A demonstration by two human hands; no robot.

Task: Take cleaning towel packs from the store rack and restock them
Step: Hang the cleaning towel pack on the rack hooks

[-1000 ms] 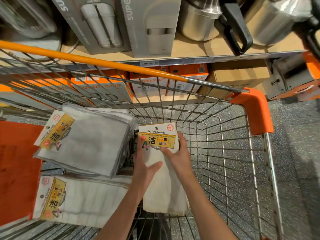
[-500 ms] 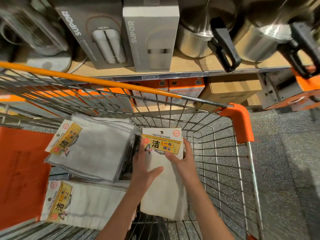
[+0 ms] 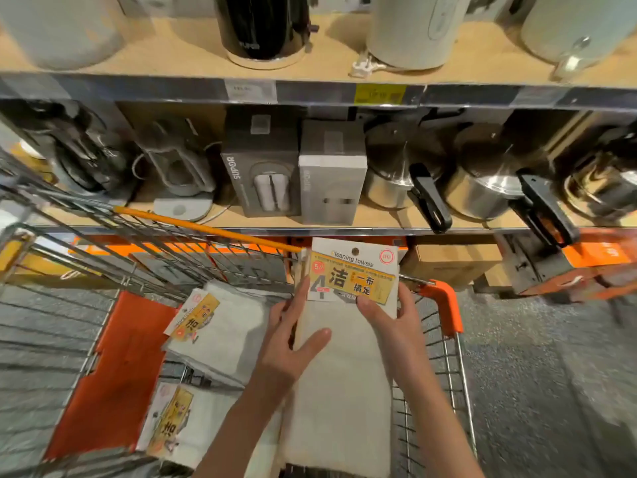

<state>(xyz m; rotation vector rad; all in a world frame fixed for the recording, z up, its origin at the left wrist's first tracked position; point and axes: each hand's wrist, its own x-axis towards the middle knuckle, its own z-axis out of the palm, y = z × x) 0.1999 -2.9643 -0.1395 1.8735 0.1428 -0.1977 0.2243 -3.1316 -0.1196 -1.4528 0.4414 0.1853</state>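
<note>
Head view, two hands lifting one towel pack out of a shopping cart. The towel pack [image 3: 339,367] is held upright above the right-hand part of the cart [image 3: 444,305], its printed header card [image 3: 353,270] uppermost and facing the camera, so that the label can be read and the hanging hole at the top stays free. The left hand [image 3: 287,343] grips the pack's left edge: the thumb lies across the front of the cloth and the fingers run up along the side, which steadies the limp fabric. The right hand [image 3: 393,326] grips the right edge just below the header card, thumb on the front and fingers curled behind; this is the stiffest part of the pack and so, in all likelihood, the best place to carry it. Two further stacks of packs [image 3: 220,326] lie flat in the cart, left of the held pack, one nearer the camera [image 3: 175,422] than the other, beside the orange child-seat flap [image 3: 117,374]. Beyond the cart stands a store shelf [image 3: 379,229] carrying boxed appliances [image 3: 263,181] and steel pots [image 3: 482,191]; no towel display is in view. Judged stage: one pack taken in hand, not yet restocked.
</note>
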